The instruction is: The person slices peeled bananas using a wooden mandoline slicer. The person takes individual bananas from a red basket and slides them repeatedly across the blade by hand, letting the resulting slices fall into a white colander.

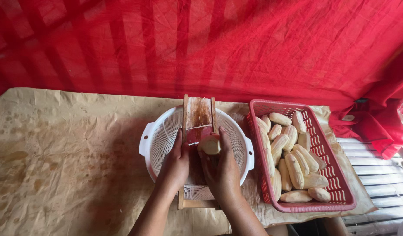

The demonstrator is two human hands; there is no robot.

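Red cloth hangs as a backdrop behind a low table covered in stained brown paper, and a slatted wooden surface shows at the far right. On the paper sits a white perforated colander, and a wooden slicer board lies across it from the near rim to the far rim, its blade slot just ahead of the hands. The left hand rests on the left edge of the board, fingers laid flat along the wood and the thumb near the blade area, steadying it rather than gripping anything. The right hand has its fingers curled around a peeled pale banana piece, pressing it down on the board just below the blade. That piece looks short, a stub more than a whole fruit, so it appears to be mostly sliced down. Whether slices have gathered in the colander cannot be told, since the board and hands cover the middle and the visible mesh looks bare. Just beside the colander on the right, a red plastic basket holds many whole peeled bananas, piled close, so by the look of it most of the slicing is left.
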